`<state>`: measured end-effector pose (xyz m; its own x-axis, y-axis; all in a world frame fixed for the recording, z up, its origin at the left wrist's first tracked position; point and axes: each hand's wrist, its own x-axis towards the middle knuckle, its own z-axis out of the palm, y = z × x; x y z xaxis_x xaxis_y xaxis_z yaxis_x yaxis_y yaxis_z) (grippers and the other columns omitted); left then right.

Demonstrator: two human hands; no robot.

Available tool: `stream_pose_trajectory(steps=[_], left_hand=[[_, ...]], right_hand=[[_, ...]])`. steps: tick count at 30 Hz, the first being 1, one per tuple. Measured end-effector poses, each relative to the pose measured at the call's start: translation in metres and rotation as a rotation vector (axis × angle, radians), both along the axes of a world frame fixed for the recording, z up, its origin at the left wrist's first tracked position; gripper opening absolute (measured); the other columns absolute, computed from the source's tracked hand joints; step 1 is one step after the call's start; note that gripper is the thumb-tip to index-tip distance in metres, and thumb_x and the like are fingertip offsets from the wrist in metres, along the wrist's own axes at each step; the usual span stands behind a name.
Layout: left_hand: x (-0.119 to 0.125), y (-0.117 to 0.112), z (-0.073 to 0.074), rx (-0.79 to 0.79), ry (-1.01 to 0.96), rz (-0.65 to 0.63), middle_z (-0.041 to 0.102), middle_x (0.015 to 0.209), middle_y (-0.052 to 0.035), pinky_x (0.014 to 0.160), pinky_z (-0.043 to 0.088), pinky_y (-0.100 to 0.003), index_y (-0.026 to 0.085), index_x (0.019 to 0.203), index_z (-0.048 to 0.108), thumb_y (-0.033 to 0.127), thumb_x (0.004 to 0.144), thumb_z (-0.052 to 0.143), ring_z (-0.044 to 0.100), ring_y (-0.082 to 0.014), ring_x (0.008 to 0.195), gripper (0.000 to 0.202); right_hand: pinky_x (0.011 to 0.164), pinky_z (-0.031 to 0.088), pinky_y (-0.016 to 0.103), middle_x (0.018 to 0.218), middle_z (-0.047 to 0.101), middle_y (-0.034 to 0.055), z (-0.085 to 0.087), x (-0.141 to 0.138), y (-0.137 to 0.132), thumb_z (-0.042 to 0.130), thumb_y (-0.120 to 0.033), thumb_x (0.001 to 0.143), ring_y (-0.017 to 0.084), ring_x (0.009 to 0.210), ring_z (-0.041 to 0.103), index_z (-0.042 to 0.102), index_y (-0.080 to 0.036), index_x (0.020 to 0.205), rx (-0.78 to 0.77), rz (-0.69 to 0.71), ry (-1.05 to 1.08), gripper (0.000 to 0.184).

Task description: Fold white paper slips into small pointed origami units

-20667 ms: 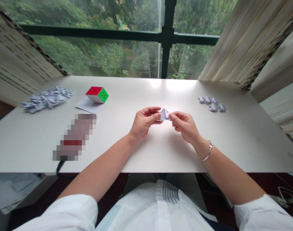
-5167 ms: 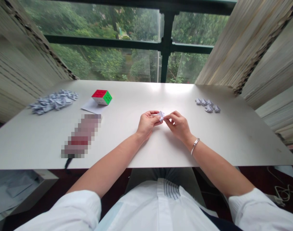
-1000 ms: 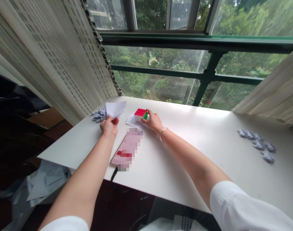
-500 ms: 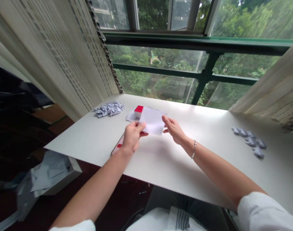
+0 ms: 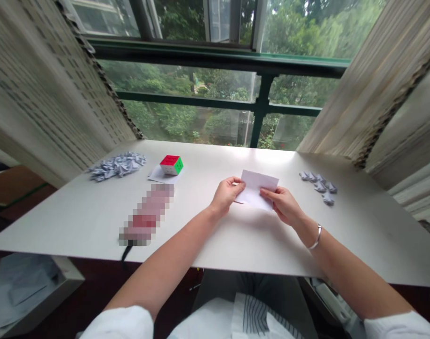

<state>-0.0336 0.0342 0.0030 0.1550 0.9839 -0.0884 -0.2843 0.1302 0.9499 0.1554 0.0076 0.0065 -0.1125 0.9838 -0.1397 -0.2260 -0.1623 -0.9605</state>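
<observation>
Both hands hold a small white sheet of paper [image 5: 259, 186] just above the middle of the white table [image 5: 236, 235]. My left hand [image 5: 226, 194] pinches its left edge between thumb and fingers. My right hand [image 5: 282, 204] grips its lower right part, a silver bracelet on that wrist. The sheet looks flat and tilts up away from me.
A colour puzzle cube [image 5: 171, 165] stands on more white paper [image 5: 155, 175] at the back left. A heap of folded paper pieces [image 5: 116, 165] lies further left. Several folded pieces [image 5: 319, 185] lie at the right. A blurred-out phone [image 5: 147, 220] lies near the front left edge.
The small folded piece left my hands. My left hand drew a sheet from beside the cube, my right hand joined it, and both carried it to the table's middle. My view swung back right.
</observation>
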Motion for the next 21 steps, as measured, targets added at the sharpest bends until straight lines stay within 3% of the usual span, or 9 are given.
stream_pose_trajectory(steps=[3, 6, 9, 12, 15, 18, 21], left_hand=[[0.012, 0.008, -0.004, -0.013, -0.039, 0.001, 0.066, 0.073, -0.0006, 0.047, 0.052, -0.024, 0.021, 0.091, 0.062, 0.032, 0.067, 0.077, 0.062, -0.0135, 0.057, 0.031], [0.011, 0.007, -0.008, -0.055, -0.064, -0.044, 0.065, 0.071, -0.0009, 0.052, 0.054, -0.024, 0.02, 0.098, 0.064, 0.029, 0.069, 0.072, 0.062, -0.0125, 0.056, 0.031], [0.007, 0.0, -0.01, -0.071, -0.119, -0.096, 0.069, 0.08, -0.0068, 0.06, 0.058, -0.031, 0.019, 0.105, 0.062, 0.045, 0.077, 0.066, 0.068, -0.0187, 0.068, 0.038], [0.007, -0.003, -0.011, -0.029, -0.1, -0.07, 0.066, 0.082, -0.0041, 0.063, 0.058, -0.033, 0.021, 0.106, 0.057, 0.055, 0.072, 0.073, 0.067, -0.0178, 0.069, 0.05], [0.009, 0.0, -0.016, 0.02, -0.064, 0.053, 0.064, 0.077, -0.0004, 0.06, 0.053, -0.027, 0.021, 0.101, 0.054, 0.042, 0.062, 0.085, 0.063, -0.0141, 0.065, 0.053], [0.006, 0.006, -0.021, 0.071, -0.044, 0.14, 0.064, 0.075, 0.0006, 0.059, 0.047, -0.023, 0.02, 0.1, 0.054, 0.031, 0.061, 0.084, 0.059, -0.0112, 0.06, 0.051], [0.002, 0.008, -0.02, 0.151, 0.042, 0.112, 0.066, 0.076, -0.0001, 0.062, 0.046, -0.023, 0.019, 0.099, 0.058, 0.03, 0.063, 0.082, 0.06, -0.0115, 0.062, 0.044]], right_hand=[[0.05, 0.044, 0.023, 0.076, 0.069, 0.0025, -0.001, 0.013, 0.003, 0.082, -0.033, 0.059, 0.013, 0.061, 0.059, 0.074, -0.019, 0.091, 0.027, -0.04, 0.029, 0.036], [0.044, 0.038, 0.02, 0.072, 0.065, -0.0001, -0.006, 0.018, 0.008, 0.078, -0.026, 0.056, 0.01, 0.057, 0.053, 0.07, -0.021, 0.076, 0.024, -0.16, 0.022, 0.022], [0.048, 0.041, 0.021, 0.072, 0.064, -0.0008, -0.012, 0.015, 0.008, 0.07, -0.018, 0.055, 0.009, 0.056, 0.052, 0.068, -0.02, 0.067, 0.071, -0.207, -0.002, 0.012], [0.054, 0.044, 0.023, 0.073, 0.068, 0.001, -0.015, 0.009, 0.005, 0.063, -0.017, 0.058, 0.013, 0.063, 0.056, 0.072, -0.02, 0.068, 0.147, -0.167, -0.08, 0.014], [0.062, 0.047, 0.026, 0.084, 0.073, 0.0029, -0.016, 0.005, 0.001, 0.059, -0.018, 0.06, 0.016, 0.074, 0.061, 0.075, -0.019, 0.075, 0.204, -0.061, -0.18, 0.021], [0.066, 0.05, 0.027, 0.091, 0.075, 0.0038, -0.012, 0.004, -0.001, 0.054, -0.018, 0.062, 0.016, 0.076, 0.063, 0.076, -0.02, 0.08, 0.177, 0.051, -0.244, 0.028], [0.069, 0.052, 0.027, 0.1, 0.074, 0.0061, -0.005, 0.007, -0.002, 0.055, -0.021, 0.068, 0.017, 0.083, 0.066, 0.075, -0.019, 0.087, 0.127, 0.018, -0.25, 0.028]])
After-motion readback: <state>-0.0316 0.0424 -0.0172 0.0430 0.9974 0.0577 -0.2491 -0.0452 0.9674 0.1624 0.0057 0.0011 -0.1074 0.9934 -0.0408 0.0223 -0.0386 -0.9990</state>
